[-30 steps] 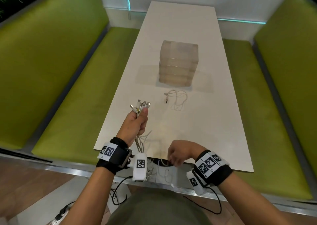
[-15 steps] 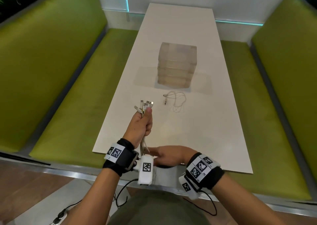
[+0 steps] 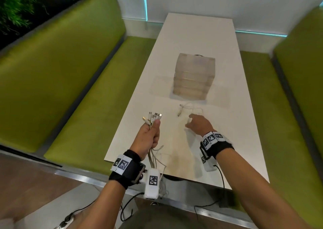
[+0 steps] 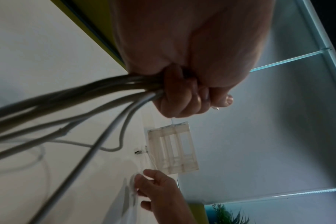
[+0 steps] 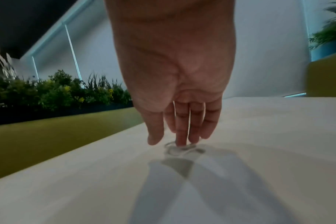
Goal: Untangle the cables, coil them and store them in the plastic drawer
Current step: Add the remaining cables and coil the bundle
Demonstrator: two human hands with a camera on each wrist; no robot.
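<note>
My left hand (image 3: 150, 133) grips a bundle of several white cables (image 3: 153, 117) in a fist above the table's near left part. Their connectors stick up above the thumb and the tails hang down past the near edge. In the left wrist view the cables (image 4: 67, 104) run out of the curled fingers (image 4: 182, 100). A loose white cable (image 3: 189, 108) lies in front of the translucent plastic drawer unit (image 3: 194, 78). My right hand (image 3: 193, 123) reaches over it, and its straight fingertips (image 5: 180, 141) touch the cable loop (image 5: 179, 149).
The white table (image 3: 230, 132) runs away from me between two green benches (image 3: 73, 92) (image 3: 300, 97). The drawer unit (image 4: 173, 150) stands mid-table with all its drawers closed. A white wall sits at the far end.
My right hand left the bundle's tails at the near table edge and moved forward onto the loose cable. The left hand keeps its grip on the bundle.
</note>
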